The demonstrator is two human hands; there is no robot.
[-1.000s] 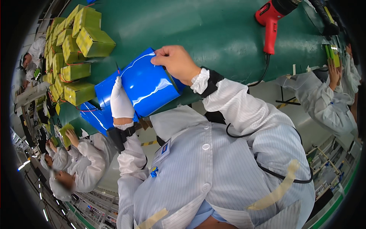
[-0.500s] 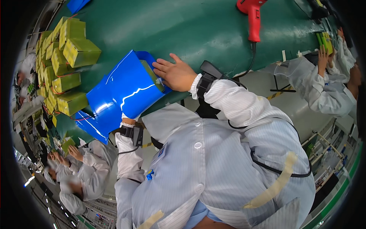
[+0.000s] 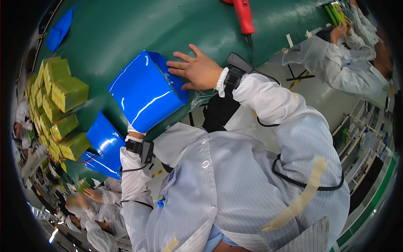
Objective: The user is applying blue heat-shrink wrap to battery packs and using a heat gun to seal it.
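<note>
We hold a glossy blue sleeve (image 3: 145, 94), flat-sided, with white glare streaks across it, at the near edge of the green surface (image 3: 126, 29). Our right hand (image 3: 197, 69) lies on its right end, fingers spread flat, an open grip pressing rather than clasping. Our left hand (image 3: 135, 129) is tucked under the sleeve's lower edge; we cannot tell how its grip stands. Just left of that hand lies a second blue sleeve (image 3: 103, 145). Farther left are yellow-green blocks (image 3: 63, 109) stacked in rows. Beyond the right hand lies a red tool (image 3: 244, 17).
</note>
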